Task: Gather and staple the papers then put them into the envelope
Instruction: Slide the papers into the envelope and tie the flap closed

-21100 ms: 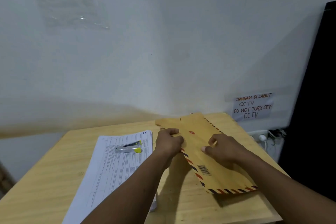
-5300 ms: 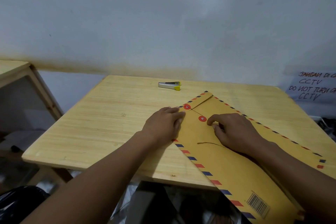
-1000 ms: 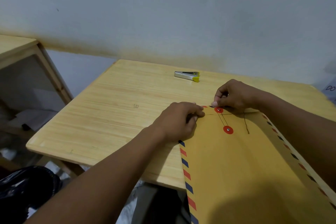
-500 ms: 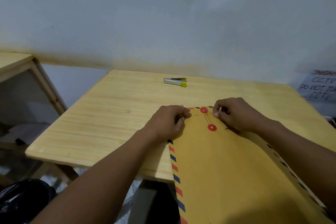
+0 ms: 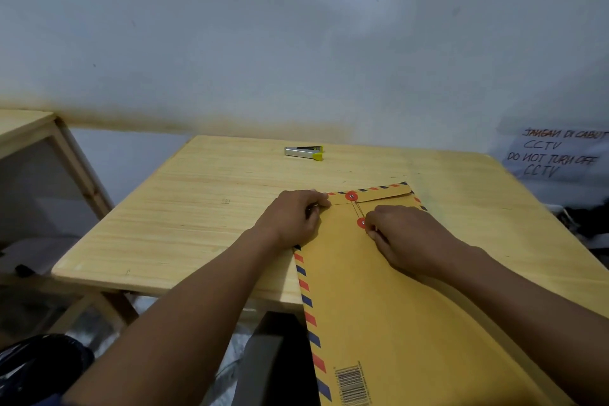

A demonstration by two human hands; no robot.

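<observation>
With no papers in sight, the envelope [image 5: 412, 306] lies flap-down, left hand [image 5: 293, 221] flat beside the flap and right hand [image 5: 405, 241] fingers [image 5: 370, 229] pinching string at its lower button [image 5: 361, 223], so only tying looks left.

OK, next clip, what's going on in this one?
A person is closing a big brown envelope on a wooden table. The left hand presses down the corner by the folded flap, while the right hand works at the lower red button, where the string from the flap's button runs. No loose papers are in sight. The stapler lies untouched at the far edge. Part of the envelope overhangs the near edge.
</observation>
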